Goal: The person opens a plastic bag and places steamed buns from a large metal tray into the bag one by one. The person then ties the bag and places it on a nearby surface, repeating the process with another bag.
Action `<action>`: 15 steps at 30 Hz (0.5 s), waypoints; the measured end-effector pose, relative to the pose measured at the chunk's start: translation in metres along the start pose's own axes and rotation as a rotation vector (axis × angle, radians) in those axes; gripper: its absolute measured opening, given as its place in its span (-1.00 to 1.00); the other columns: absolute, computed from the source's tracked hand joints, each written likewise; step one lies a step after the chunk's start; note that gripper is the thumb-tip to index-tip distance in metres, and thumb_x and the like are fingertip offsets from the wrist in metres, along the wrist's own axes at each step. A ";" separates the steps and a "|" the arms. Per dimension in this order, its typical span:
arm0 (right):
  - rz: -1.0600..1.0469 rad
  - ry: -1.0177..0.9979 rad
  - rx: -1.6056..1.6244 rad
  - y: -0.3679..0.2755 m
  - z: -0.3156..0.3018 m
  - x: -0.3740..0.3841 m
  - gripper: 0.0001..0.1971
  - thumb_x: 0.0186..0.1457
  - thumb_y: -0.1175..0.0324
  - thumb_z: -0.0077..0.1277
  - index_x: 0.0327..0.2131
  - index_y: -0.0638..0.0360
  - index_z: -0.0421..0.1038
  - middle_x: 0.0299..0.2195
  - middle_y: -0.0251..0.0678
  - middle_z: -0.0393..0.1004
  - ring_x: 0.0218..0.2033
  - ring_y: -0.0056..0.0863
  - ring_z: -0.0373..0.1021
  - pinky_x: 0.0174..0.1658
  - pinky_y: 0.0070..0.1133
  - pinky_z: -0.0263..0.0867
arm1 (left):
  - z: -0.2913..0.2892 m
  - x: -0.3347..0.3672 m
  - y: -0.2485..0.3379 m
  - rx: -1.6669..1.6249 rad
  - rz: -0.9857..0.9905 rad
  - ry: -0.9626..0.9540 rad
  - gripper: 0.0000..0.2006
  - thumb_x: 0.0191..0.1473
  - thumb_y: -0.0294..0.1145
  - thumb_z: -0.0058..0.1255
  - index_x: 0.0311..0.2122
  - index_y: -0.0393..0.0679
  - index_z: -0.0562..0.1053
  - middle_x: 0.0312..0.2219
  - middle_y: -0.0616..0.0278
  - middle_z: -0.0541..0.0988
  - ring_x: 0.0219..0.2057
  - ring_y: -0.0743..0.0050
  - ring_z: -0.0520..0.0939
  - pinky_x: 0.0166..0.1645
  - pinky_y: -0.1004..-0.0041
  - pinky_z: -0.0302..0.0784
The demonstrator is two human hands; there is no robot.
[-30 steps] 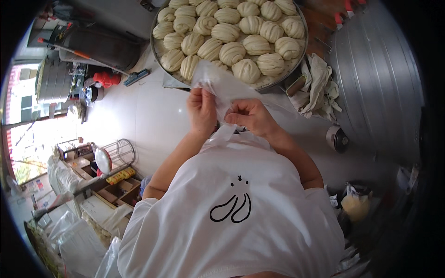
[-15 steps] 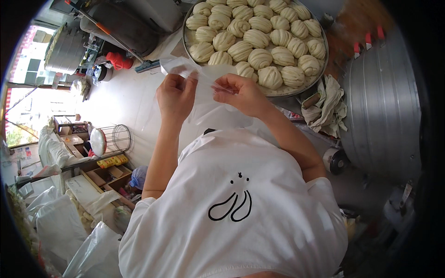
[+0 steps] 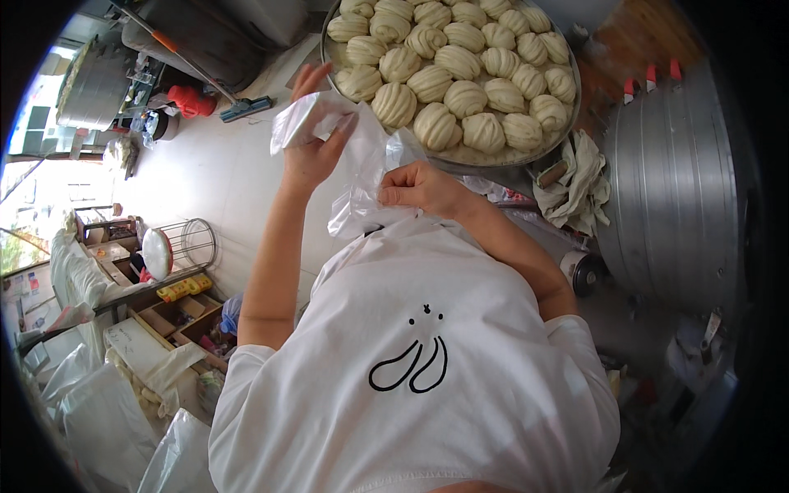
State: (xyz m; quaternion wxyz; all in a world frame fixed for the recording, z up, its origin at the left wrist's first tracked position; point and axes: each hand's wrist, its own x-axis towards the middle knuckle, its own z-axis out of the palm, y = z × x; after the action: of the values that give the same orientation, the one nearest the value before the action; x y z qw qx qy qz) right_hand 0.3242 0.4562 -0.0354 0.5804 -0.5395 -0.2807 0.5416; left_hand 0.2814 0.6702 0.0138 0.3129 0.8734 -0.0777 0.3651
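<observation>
A thin, clear-white plastic bag (image 3: 366,152) hangs between my two hands, over the front of my white T-shirt. My left hand (image 3: 312,152) is raised with its fingers spread, and part of the bag drapes around them; whether the fingers are inside its mouth is hard to tell. Lower and to the right, my right hand (image 3: 421,189) pinches the bag between thumb and curled fingers. Just beyond the hands is a large round metal tray (image 3: 526,156), filled with several pale, twisted dough rolls (image 3: 431,84). The nearest rolls lie close to the bag's upper edge.
Tall stacked metal steamers (image 3: 670,189) stand at the right, beside a crumpled cloth (image 3: 575,189). A mop (image 3: 245,107) and a red jug (image 3: 191,100) are on the floor at far left. Wooden boxes (image 3: 177,316), a wire rack (image 3: 196,242) and white bags (image 3: 107,403) fill the left.
My left hand has spread its fingers up within the bag's folds, where it was pinching before. My right hand has moved slightly down toward my shirt, and the bag is bunched more.
</observation>
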 end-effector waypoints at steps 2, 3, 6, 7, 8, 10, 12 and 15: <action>-0.057 0.043 0.002 0.003 0.005 0.002 -0.82 0.18 0.28 0.02 -0.34 0.19 0.49 -0.51 -0.55 0.44 -0.54 -0.79 0.28 -0.50 -0.70 0.25 | 0.000 0.000 -0.006 -0.410 -0.123 -0.021 -0.63 -0.01 -0.46 0.05 -0.05 -0.34 0.38 0.06 -0.04 0.42 0.25 0.06 0.22 0.24 0.20 0.19; -0.129 0.096 0.096 0.003 0.007 0.002 -0.82 0.19 0.29 0.01 -0.35 0.18 0.47 -0.53 -0.55 0.40 -0.55 -0.80 0.24 -0.51 -0.72 0.20 | 0.000 0.000 -0.008 -0.631 -0.238 -0.022 -0.70 0.02 -0.49 0.00 -0.10 -0.35 0.41 0.05 -0.04 0.43 0.25 0.07 0.23 0.24 0.19 0.18; -0.177 0.344 0.298 0.004 0.008 0.003 -0.84 0.21 0.31 0.00 -0.37 0.18 0.43 -0.57 -0.57 0.33 -0.59 -0.82 0.17 -0.53 -0.78 0.10 | -0.006 -0.004 -0.009 -0.888 -0.445 0.081 -0.81 0.13 -0.53 -0.16 -0.17 -0.36 0.42 -0.24 0.09 0.56 -0.13 0.31 0.53 -0.02 0.36 0.40; -0.155 0.391 0.335 0.003 0.006 0.001 -0.86 0.21 0.33 0.00 -0.36 0.18 0.43 -0.57 -0.57 0.33 -0.60 -0.82 0.17 -0.54 -0.78 0.10 | -0.009 -0.003 -0.009 -0.893 -0.576 0.122 -0.82 0.15 -0.53 -0.18 -0.18 -0.35 0.41 -0.32 0.14 0.58 -0.24 0.38 0.58 -0.11 0.42 0.45; -0.137 0.479 0.361 0.003 0.004 0.001 -0.87 0.21 0.34 0.00 -0.35 0.18 0.42 -0.57 -0.57 0.34 -0.60 -0.82 0.17 -0.55 -0.79 0.09 | -0.013 -0.001 -0.011 -0.605 -0.640 0.100 -0.86 0.17 -0.52 -0.15 -0.18 -0.30 0.36 -0.51 0.31 0.50 -0.52 0.61 0.47 -0.39 0.60 0.39; -0.207 0.559 0.191 0.002 -0.001 -0.002 -0.89 0.19 0.37 0.03 -0.36 0.18 0.42 -0.57 -0.57 0.34 -0.61 -0.83 0.17 -0.56 -0.80 0.09 | -0.019 0.007 -0.016 -0.595 -0.598 0.247 -0.94 0.12 -0.57 -0.01 -0.30 -0.21 0.36 -0.56 0.42 0.44 -0.59 0.78 0.36 -0.51 0.69 0.24; -0.326 0.647 -0.025 0.001 -0.006 -0.005 -0.91 0.14 0.40 0.10 -0.36 0.20 0.43 -0.55 -0.57 0.39 -0.57 -0.85 0.22 -0.52 -0.80 0.16 | -0.031 0.017 -0.024 -0.638 -0.596 0.212 -0.87 0.09 -0.54 0.10 -0.33 -0.17 0.37 -0.54 0.47 0.45 -0.56 0.84 0.34 -0.46 0.73 0.22; -0.162 0.618 -0.165 -0.001 -0.007 -0.006 -0.88 0.10 0.40 0.14 -0.32 0.21 0.46 -0.50 -0.55 0.44 -0.49 -0.83 0.30 -0.41 -0.80 0.24 | -0.040 0.026 -0.028 -0.557 -0.639 0.099 -0.85 0.07 -0.50 0.16 -0.36 -0.16 0.38 -0.56 0.52 0.45 -0.55 0.89 0.31 -0.45 0.76 0.19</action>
State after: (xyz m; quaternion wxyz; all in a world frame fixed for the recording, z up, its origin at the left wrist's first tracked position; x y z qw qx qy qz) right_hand 0.3290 0.4484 -0.0343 0.6336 -0.6994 -0.1762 0.2798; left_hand 0.2865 0.7188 0.0397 0.6376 0.7171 0.1164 0.2563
